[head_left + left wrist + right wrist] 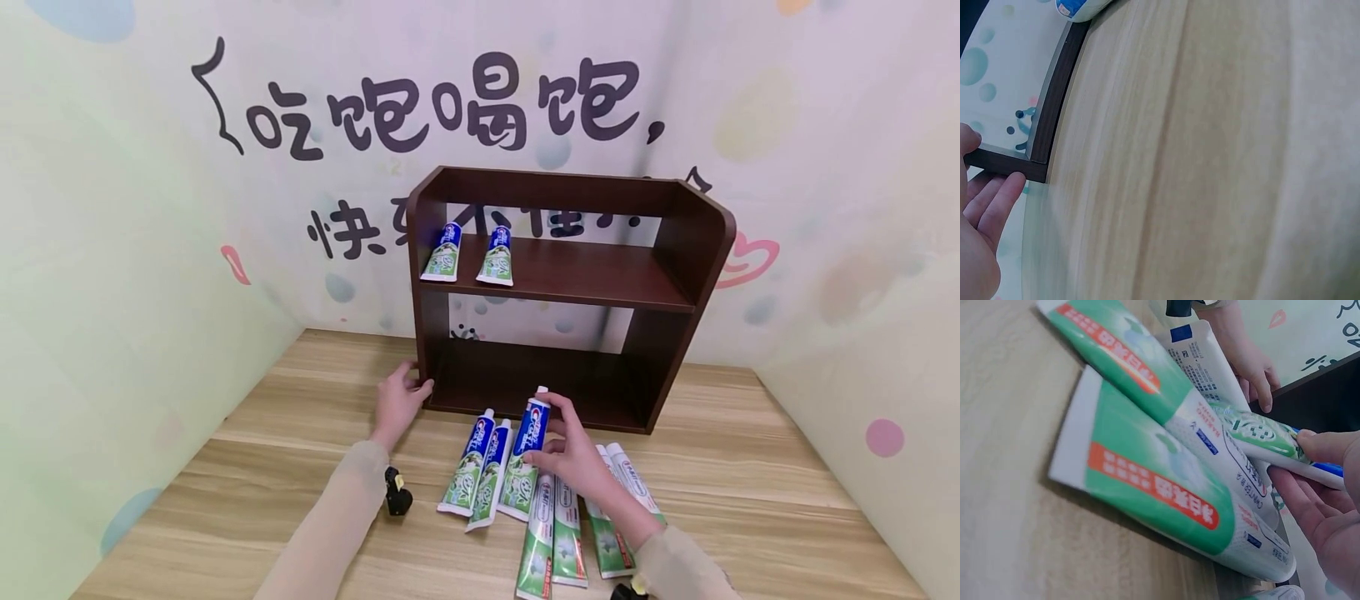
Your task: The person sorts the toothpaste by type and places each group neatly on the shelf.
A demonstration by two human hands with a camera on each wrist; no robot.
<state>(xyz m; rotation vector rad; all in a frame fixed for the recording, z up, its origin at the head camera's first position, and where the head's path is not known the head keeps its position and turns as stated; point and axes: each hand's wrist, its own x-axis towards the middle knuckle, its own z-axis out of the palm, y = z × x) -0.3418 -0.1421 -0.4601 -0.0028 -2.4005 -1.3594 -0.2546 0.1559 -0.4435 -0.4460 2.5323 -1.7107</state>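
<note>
My right hand [573, 454] pinches a blue-and-green toothpaste tube [534, 429] between thumb and fingers, its white cap pointing at the shelf. In the right wrist view, the thumb lies over the tube [1263, 434] with fingers beneath. My left hand [401, 400] grips the lower front edge of the left side panel of a dark brown two-tier shelf [585, 275]. The left wrist view has thumb and fingers on opposite sides of that panel [1004, 162]. Two more blue-and-green tubes [470, 467] lie left of the held one. Two like tubes [497, 258] lie on the upper tier, towards its left.
Several white-and-green toothpaste tubes [536, 542] lie on the wood-grain table [750, 500] below and beside my right hand. Patterned walls [150, 250] with large dark lettering enclose the table behind and at both sides.
</note>
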